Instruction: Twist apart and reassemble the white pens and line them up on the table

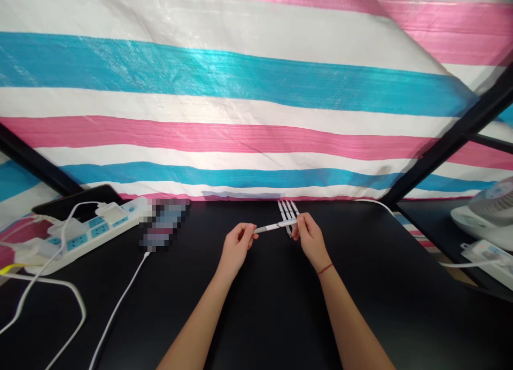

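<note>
Between my two hands a slim white and grey pen is held nearly level above the black table. My left hand pinches its grey end, fingers closed. At the other, white end, my right hand grips it between thumb and fingers; a thin red cord circles that wrist. Just behind the held pen, several similar white pens lie side by side on the table, pointing away from me. The fingers of my right hand partly hide their near ends.
On the left lie a white power strip with plugs and cables, a dark tablet-like object and a blurred-out phone on a white cable. A striped sheet hangs behind the black table. To the right, a white fan stands on a shelf.
</note>
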Demonstrator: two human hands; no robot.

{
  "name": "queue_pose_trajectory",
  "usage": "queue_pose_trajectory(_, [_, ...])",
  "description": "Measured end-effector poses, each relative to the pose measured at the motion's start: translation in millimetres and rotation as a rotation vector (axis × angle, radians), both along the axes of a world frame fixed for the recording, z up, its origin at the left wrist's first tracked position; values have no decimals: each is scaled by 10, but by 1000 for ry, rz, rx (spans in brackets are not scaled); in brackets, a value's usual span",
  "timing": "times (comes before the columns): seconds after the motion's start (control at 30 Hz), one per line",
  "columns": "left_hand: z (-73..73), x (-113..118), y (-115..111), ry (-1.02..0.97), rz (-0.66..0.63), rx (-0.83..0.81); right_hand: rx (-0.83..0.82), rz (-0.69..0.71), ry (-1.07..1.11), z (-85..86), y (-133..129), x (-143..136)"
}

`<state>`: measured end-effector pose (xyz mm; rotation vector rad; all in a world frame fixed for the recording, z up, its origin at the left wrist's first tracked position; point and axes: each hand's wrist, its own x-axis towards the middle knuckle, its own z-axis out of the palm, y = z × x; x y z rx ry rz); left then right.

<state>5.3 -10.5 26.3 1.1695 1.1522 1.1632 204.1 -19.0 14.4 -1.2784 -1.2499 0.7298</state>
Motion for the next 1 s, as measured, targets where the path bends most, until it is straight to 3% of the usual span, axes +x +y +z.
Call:
queue_pose_trajectory(0.13, [-30, 3, -17, 138, 34, 131, -33, -37, 17, 2, 7, -5])
queue_pose_trajectory(0.27, [-95, 45, -25, 146, 19, 166, -40, -60, 253, 16, 22, -78])
queue_pose_trajectory(0.37, [-129, 98, -57, 184, -33, 181, -62, -10, 402, 42, 20, -135])
queue_pose_trajectory(0.53, [-76, 202, -185, 312, -186, 278, -42, 76, 400, 93, -4, -145])
queue_pose_trajectory(0.67, [-57, 279, -274, 279, -331, 208, -50, 118, 364, 126, -27, -122])
queue_pose_trajectory(1.0, [-143, 286, -250, 142, -461, 48, -112, 194, 323, 146, -76, -138])
